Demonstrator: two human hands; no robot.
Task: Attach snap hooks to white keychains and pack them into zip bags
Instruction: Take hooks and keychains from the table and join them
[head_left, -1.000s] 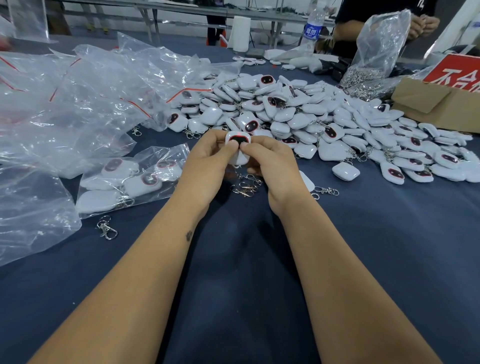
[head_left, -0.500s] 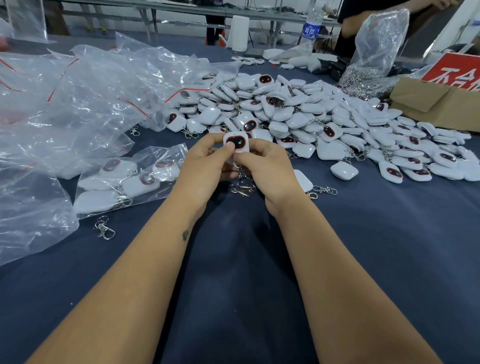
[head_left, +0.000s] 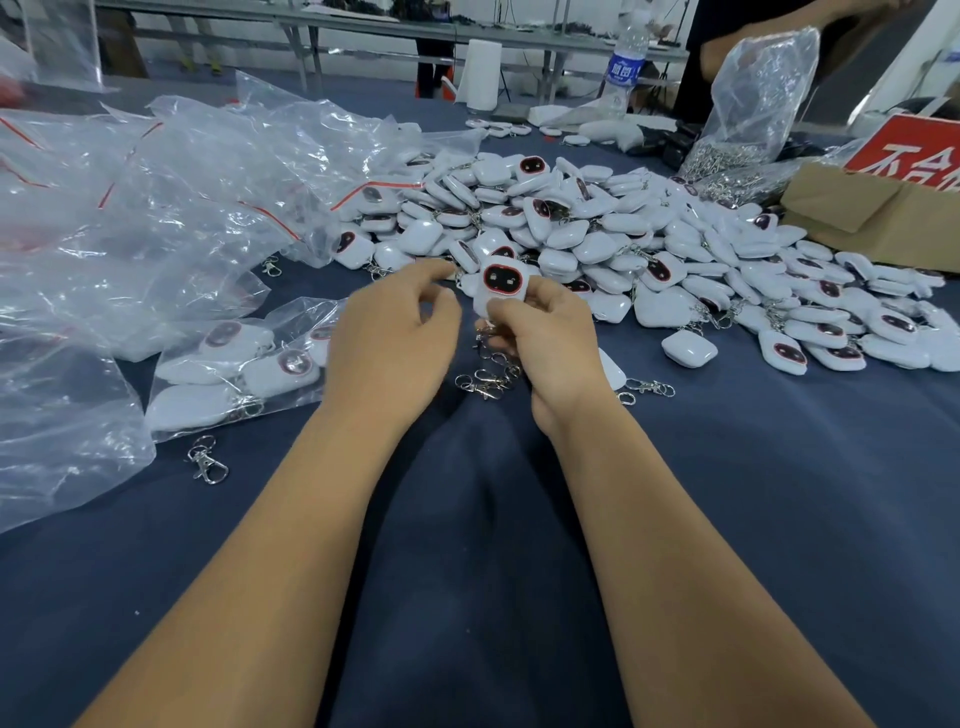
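Head view: left hand (head_left: 395, 338) seemingly released keychain (head_left: 501, 283); right hand (head_left: 550, 338) holds.

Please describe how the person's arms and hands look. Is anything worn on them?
Both forearms are bare, with no sleeves in view. The left hand and the right hand have no gloves. No watch, ring or bracelet shows on them.

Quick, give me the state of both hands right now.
Left hand: fingers loosely curled, holding nothing visible.
Right hand: pinching a white keychain.
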